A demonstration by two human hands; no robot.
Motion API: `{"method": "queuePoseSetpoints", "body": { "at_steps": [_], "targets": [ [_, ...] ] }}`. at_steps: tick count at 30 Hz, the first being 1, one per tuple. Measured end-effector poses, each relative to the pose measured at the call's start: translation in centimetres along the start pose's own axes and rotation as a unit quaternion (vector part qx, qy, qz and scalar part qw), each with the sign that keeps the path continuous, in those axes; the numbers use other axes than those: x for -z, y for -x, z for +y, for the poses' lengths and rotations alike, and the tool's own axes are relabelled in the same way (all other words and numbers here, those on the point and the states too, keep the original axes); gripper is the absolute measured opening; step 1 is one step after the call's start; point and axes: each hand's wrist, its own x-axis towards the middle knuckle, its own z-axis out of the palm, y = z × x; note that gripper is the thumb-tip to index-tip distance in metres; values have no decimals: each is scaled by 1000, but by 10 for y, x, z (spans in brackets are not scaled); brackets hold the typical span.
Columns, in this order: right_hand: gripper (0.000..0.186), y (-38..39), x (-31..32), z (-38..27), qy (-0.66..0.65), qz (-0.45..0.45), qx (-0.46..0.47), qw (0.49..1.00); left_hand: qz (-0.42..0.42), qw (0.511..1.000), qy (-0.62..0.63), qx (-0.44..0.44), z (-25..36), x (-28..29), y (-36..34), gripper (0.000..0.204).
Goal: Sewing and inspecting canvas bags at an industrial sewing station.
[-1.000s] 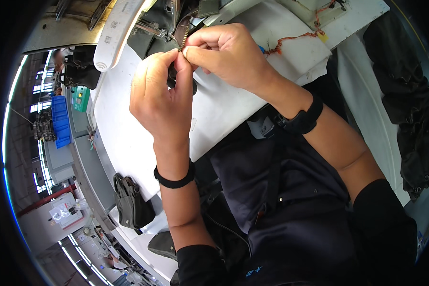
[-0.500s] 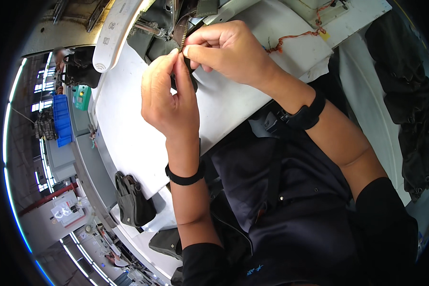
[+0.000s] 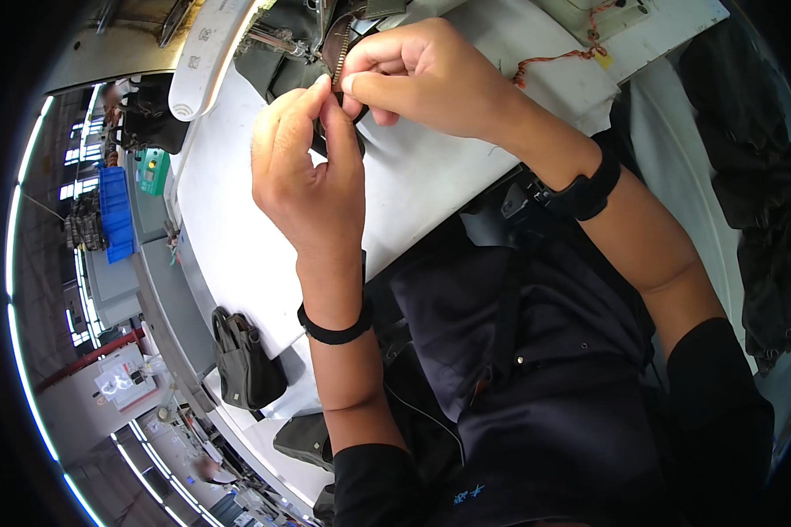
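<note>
A zipper [image 3: 340,63] with brass-coloured teeth runs along a dark leather piece at the top of the white worktable, beside the sewing machine parts. My right hand [image 3: 426,83] pinches the zipper's lower end between thumb and forefinger, its other fingers curled. Just left of it, my left hand [image 3: 308,176] has its thumb and forefinger drawn together at the same end. Whatever lies between those left fingertips is too small to make out. Dark green bag material [image 3: 290,75] extends behind the zipper, partly hidden by my hands.
A white lamp arm [image 3: 206,61] slants over the worktable [image 3: 413,202]. A dark green handbag [image 3: 246,364] stands at the table's left edge, with another bag [image 3: 306,439] below. Orange cord [image 3: 558,57] lies upper right. Dark bags [image 3: 747,149] hang at far right; a blue bin [image 3: 114,215] stands left.
Both hands have shifted slightly, the left fingertips rising a little and drawing slightly away from the right ones. My right hand stays at the zipper end.
</note>
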Motion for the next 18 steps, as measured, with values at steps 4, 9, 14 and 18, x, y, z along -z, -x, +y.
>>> {"method": "queuePoseSetpoints", "body": {
  "at_steps": [4, 9, 14, 18],
  "targets": [
    [15, 3, 0, -3, -12, -12, -7, 1000, 5, 999, 38, 33, 2, 1, 2, 20],
    [21, 1, -2, -2, -18, -3, 4, 1000, 0, 991, 78, 111, -3, 4, 0, 17],
    [22, 2, -3, -7, -10, -5, 2, 1000, -35, 972, 118, 202, 1, 13, -8, 14],
    [23, 1, -4, -8, -13, 4, 5, 1000, -52, 959, 156, 230, 0, 15, -15, 12]
  ]
}}
